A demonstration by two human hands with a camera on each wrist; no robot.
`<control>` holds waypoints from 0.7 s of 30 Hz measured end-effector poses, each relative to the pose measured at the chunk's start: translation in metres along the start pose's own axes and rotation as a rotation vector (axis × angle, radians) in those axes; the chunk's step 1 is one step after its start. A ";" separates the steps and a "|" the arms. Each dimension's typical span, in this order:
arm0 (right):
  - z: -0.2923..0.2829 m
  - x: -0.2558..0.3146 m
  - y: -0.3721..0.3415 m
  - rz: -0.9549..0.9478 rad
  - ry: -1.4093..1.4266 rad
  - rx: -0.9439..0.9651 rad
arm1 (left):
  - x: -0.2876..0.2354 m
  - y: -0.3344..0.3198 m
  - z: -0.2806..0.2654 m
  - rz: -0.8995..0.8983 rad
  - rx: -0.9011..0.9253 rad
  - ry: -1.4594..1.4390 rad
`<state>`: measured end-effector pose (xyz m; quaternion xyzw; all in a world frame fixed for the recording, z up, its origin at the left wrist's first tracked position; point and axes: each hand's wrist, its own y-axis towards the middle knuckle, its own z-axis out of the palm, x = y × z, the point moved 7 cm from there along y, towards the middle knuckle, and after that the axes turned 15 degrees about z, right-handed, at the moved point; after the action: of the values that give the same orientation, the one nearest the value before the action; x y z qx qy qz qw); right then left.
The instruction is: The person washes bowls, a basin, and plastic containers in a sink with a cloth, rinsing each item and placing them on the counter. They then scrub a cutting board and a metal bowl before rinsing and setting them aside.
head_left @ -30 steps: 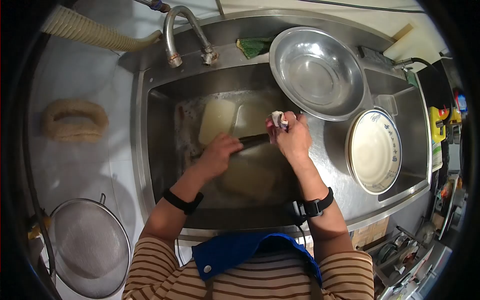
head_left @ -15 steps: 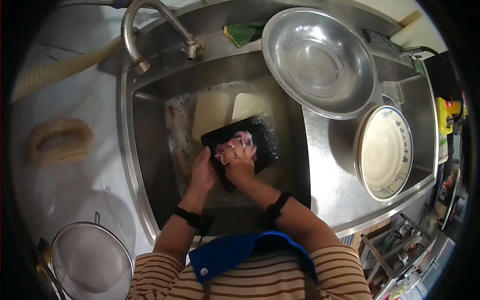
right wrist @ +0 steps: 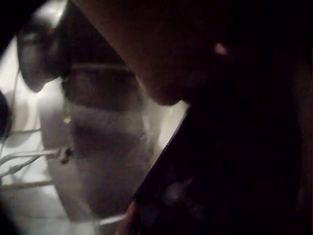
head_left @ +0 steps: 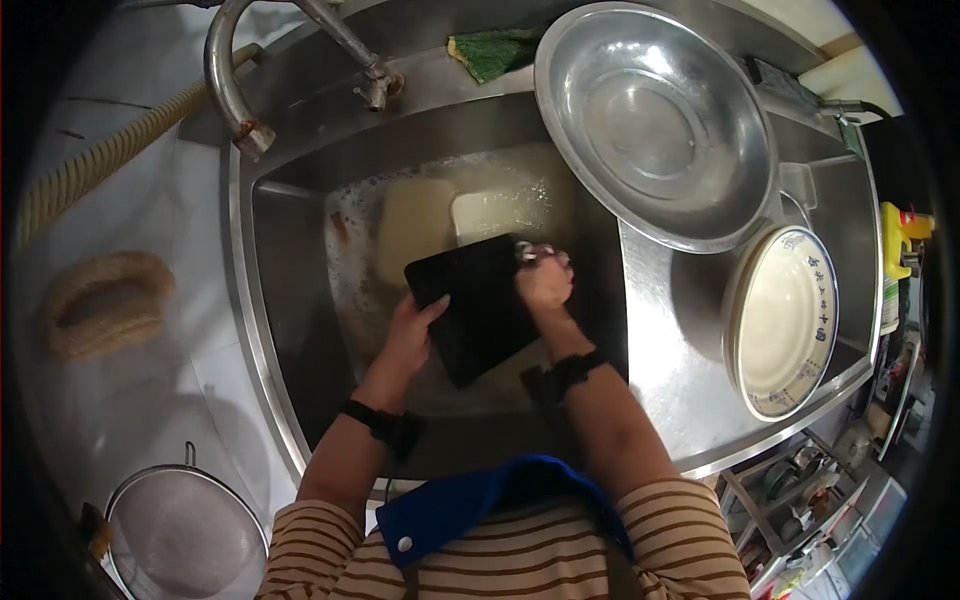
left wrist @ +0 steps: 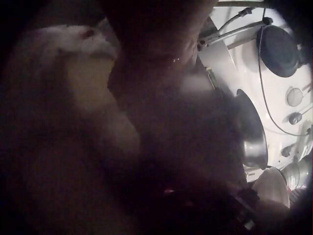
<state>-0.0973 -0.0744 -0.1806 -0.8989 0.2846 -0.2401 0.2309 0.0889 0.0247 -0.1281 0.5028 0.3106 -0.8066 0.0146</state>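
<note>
A flat black rectangular tray or board [head_left: 475,315] is tilted over the soapy water in the sink. My left hand [head_left: 405,338] grips its left edge, with the thumb over the upper face. At the opposite edge, my right hand [head_left: 547,285] grips a crumpled pink-and-white cloth [head_left: 528,254], mostly covered by the fingers. Behind the black piece, two pale rectangular pieces, a duller one [head_left: 412,225] and a brighter one [head_left: 490,214], lie in the water. Both wrist views are very dark; the black piece [right wrist: 230,156] fills much of the right one.
A large steel basin [head_left: 640,130] straddles the sink's back right edge. Stacked patterned bowls [head_left: 785,325] stand right of it. The faucet [head_left: 225,80] arches over the back left corner, near a green scouring pad [head_left: 490,52]. A mesh strainer [head_left: 185,530] lies at lower left.
The black piece has turned from nearly edge-on to broad face up. My right hand with the cloth moved onto its middle, then slid right to its far edge. My left hand shifted left along with it.
</note>
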 end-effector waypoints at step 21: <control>0.021 -0.005 -0.083 -0.267 -0.003 0.302 | -0.025 0.005 -0.036 0.040 -0.284 -0.273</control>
<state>-0.0561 -0.0053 -0.1525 -0.8842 0.1233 -0.3072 0.3296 0.1315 0.0324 -0.1207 0.3876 0.4064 -0.8149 0.1436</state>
